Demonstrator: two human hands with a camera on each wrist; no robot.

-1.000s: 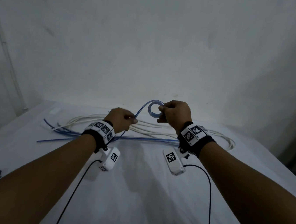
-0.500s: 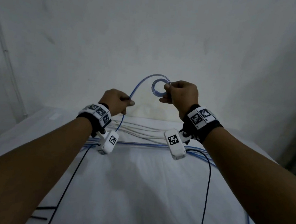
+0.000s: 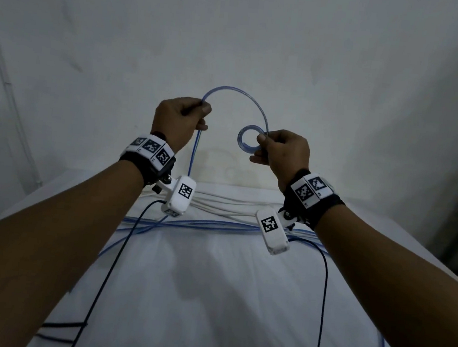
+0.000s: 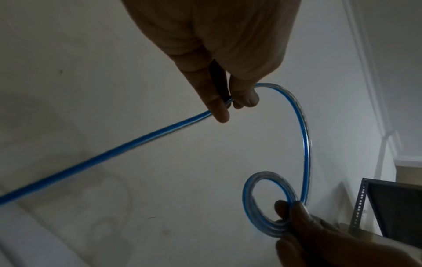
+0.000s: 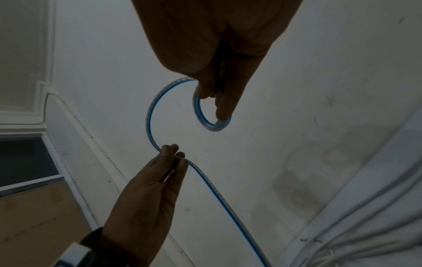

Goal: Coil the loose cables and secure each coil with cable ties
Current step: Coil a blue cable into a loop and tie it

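The right hand (image 3: 282, 153) pinches a small coil (image 3: 246, 140) of blue cable (image 3: 241, 97) at frame centre; the cable arcs up-left to the left hand's (image 3: 178, 120) pinching grip, then drops vertically to the bed (image 3: 209, 298).

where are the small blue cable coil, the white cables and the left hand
small blue cable coil (image 3: 241, 146), head view, left rim of the ring
white cables (image 3: 227, 204), head view, middle of the bundle on the bed
left hand (image 3: 178, 118), head view, back of the hand
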